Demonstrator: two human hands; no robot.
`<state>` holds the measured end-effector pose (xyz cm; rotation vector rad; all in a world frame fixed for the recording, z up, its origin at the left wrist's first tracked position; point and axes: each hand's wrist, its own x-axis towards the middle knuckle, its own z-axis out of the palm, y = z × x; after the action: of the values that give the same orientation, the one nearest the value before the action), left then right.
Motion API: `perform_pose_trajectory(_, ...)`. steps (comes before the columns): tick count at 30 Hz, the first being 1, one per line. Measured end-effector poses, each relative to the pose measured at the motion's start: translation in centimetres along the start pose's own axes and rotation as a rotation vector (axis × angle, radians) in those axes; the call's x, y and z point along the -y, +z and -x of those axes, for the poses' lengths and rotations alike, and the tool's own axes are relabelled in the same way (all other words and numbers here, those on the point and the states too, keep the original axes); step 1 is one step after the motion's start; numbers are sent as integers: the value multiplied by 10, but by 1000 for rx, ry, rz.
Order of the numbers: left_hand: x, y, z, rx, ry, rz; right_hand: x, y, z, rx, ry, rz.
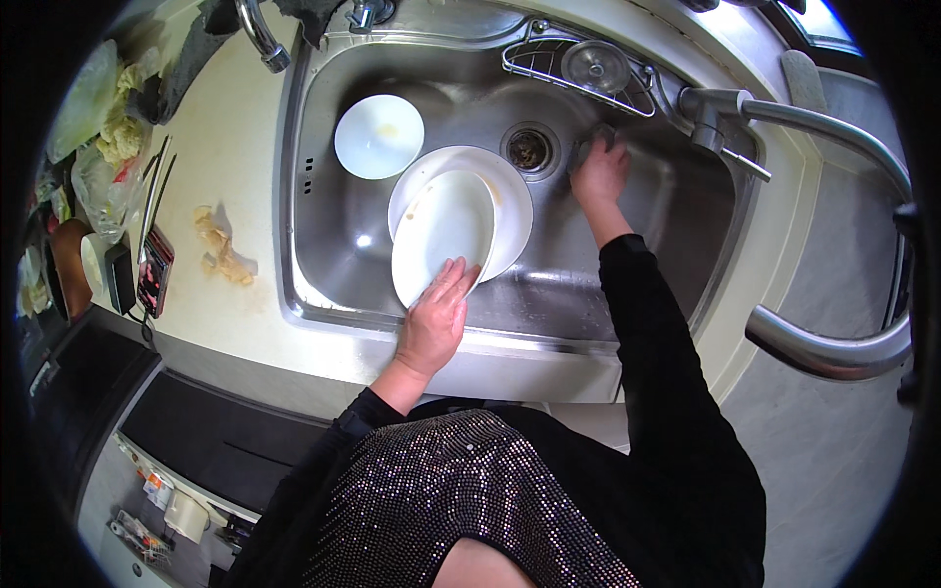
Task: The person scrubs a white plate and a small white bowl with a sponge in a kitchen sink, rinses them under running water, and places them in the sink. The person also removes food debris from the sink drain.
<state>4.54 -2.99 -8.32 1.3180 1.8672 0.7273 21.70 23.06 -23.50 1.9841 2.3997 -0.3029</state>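
My left hand (435,323) grips the near rim of a white dish (448,228), fingers on its inner face and thumb out of sight. The dish is tilted above a larger white bowl (511,228) and partly covers it. Brown specks mark the dish, and yellowish residue shows in the bowl. Another white bowl (378,136) with a yellow smear lies at the sink's far left. Right of the drain (529,150), my right hand (603,173) is low in the steel sink (573,309), its fingers blurred around a small dark grey pad (583,153).
A wire corner rack (529,67) holds a round metal strainer (595,67). A faucet (713,110) rises at the right rim, and another spout (261,37) is at upper left. On the left counter (242,176) lie crumpled brown scraps (220,246), chopsticks (156,184) and bagged vegetables (110,176).
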Motion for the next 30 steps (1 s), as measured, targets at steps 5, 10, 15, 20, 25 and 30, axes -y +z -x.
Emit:
perform_pose_trajectory(5,-1,0,-1,8,2,0,21,27,-2,537,-367,-263)
perform_pose_trajectory(10,-2,-2,-1,26,11,-39,38,87,-5,417,-339,-229)
perform_pose_trajectory(15,-4,-2,-2,36,4,-31,23,87,-8,481,-688,-270)
perform_pose_trajectory(20,-4,-2,-3,29,3,-24,17,69,-19,580,-789,-72)
perform_pose_trajectory(25,-5,-2,-3,42,-3,-42,20,73,-21,540,-749,-117)
perform_pose_trajectory(30,-6,-2,-3,36,-12,-37,16,69,-20,671,-888,44)
